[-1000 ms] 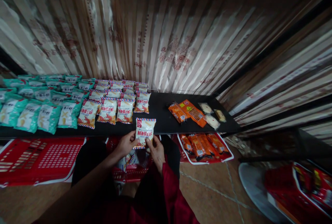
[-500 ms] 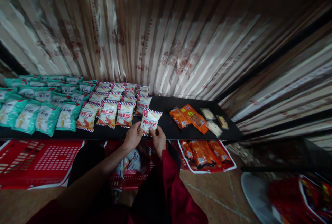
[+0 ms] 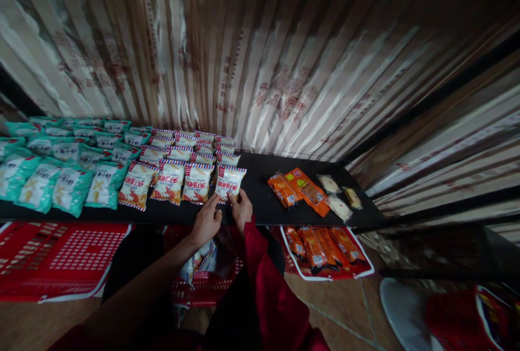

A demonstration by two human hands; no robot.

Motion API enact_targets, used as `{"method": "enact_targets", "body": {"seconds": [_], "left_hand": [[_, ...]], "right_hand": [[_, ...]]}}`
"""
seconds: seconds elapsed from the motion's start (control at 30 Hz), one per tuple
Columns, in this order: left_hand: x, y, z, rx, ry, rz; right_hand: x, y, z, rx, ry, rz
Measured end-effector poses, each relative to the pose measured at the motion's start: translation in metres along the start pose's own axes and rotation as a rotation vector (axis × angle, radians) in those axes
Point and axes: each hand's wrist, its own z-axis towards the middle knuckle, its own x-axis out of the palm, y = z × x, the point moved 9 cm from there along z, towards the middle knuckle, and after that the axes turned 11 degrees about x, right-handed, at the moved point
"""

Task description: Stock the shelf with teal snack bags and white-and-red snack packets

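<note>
A white snack bag (image 3: 228, 180) with striped edges stands at the right end of the front row on the black shelf (image 3: 260, 199). My right hand (image 3: 242, 209) touches its lower right part, thumb on the front and fingers at the side. At its lower left edge is my left hand (image 3: 207, 222), fingers stretched toward the bag and thumb apart. Similar white bags (image 3: 197, 182) stand to the left in several rows. Farther left are rows of teal bags (image 3: 103, 183).
Orange packets (image 3: 309, 191) and small clear packs (image 3: 338, 208) lie on the shelf's right part. Below are a left red basket (image 3: 73, 253), a middle basket (image 3: 195, 292) with bags, and a right basket (image 3: 300, 271) with orange packets. Striped curtain (image 3: 260, 58) hangs behind.
The white bag has moved left and slightly back into line with the front row. Both hands moved left with it, and my left hand's fingers have loosened from it.
</note>
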Motion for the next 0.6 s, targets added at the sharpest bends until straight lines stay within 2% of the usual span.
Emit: {"method": "enact_targets", "body": {"seconds": [0.2, 0.27, 0.33, 0.43, 0.53, 0.57, 0.6], "left_hand": [[-0.003, -0.005, 0.004, 0.023, -0.010, -0.029], [-0.014, -0.011, -0.003, 0.035, -0.027, -0.036], [-0.034, -0.014, -0.021, 0.030, -0.061, -0.042], [-0.077, 0.009, -0.079, -0.106, -0.147, 0.004], [-0.131, 0.060, -0.162, -0.398, -0.254, 0.205], [-0.147, 0.079, -0.190, -0.523, -0.250, 0.291], [-0.158, 0.094, -0.210, -0.581, -0.240, 0.323]], "right_hand": [[0.006, 0.005, 0.006, -0.104, -0.059, -0.074], [0.006, 0.005, 0.006, -0.134, -0.082, -0.085], [0.006, 0.005, 0.006, -0.148, -0.083, -0.082], [0.006, 0.003, 0.006, -0.157, -0.069, -0.070], [0.004, -0.002, 0.006, -0.157, -0.084, -0.031], [0.002, -0.004, 0.005, -0.156, -0.101, -0.016], [0.000, -0.005, 0.004, -0.156, -0.121, -0.005]]}}
